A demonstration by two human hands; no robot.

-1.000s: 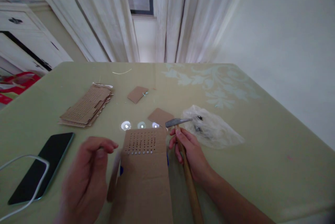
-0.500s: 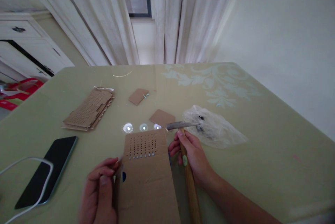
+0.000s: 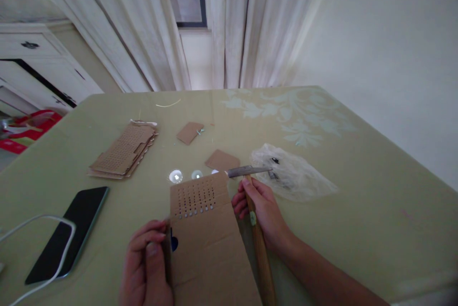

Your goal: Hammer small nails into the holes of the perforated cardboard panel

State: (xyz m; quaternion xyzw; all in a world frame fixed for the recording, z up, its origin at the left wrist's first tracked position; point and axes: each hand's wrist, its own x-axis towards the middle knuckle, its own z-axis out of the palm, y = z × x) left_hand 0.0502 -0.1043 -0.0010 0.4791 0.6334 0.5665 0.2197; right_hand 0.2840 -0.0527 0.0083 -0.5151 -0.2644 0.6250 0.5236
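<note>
A brown cardboard piece [image 3: 211, 249] stands in front of me, with rows of small punched holes near its far end. Grey dots fill the nearest row of holes, and a dark blue patch shows at a notch in its left edge. Curled against that left edge, my left hand [image 3: 148, 260] is closed on the cardboard. My right hand [image 3: 265, 210] is closed around the wooden handle of a hammer [image 3: 260, 249], just right of the cardboard. The hammer's narrow metal head points sideways at the cardboard's far right corner.
A crumpled clear plastic bag [image 3: 296, 177] with small dark items lies beyond the hammer. Two small cardboard squares [image 3: 222, 159] sit farther back. At left are a stack of perforated cardboard [image 3: 123, 151] and a phone [image 3: 67, 239] under a white cable [image 3: 66, 256].
My left hand and the cardboard have shifted to the right, and the cardboard has turned slightly. My right hand and the hammer stay almost where they were.
</note>
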